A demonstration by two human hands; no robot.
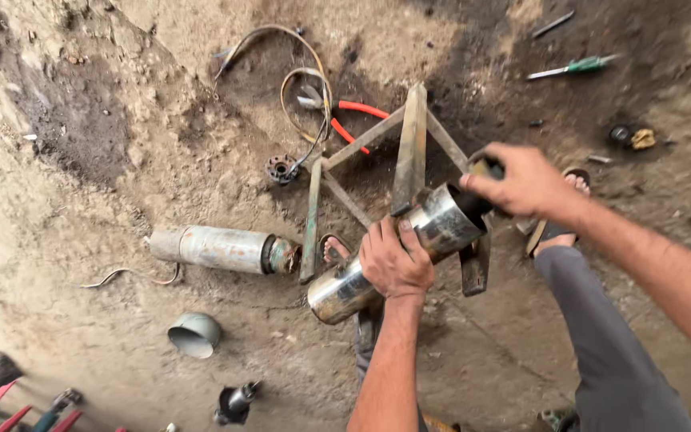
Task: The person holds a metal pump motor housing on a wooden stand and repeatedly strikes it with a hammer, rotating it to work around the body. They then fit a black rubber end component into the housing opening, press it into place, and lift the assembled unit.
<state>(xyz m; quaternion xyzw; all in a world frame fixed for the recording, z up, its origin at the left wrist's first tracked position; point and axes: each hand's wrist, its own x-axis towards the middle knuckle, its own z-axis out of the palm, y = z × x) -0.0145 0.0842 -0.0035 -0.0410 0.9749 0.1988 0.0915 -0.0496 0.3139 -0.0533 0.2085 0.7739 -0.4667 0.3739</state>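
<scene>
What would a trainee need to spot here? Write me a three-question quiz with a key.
1. True or false: the left hand rests on the shiny steel cylinder.
2. What is the right hand doing? A) holding the green screwdriver B) working at the cylinder's open end C) lifting the grey cap
3. What supports the cylinder?

Key: 1 true. 2 B. 3 the metal frame stand.

Dirt floor (81,200), grey cylinder (217,249), metal cap (194,334), screwdriver (573,67)
</scene>
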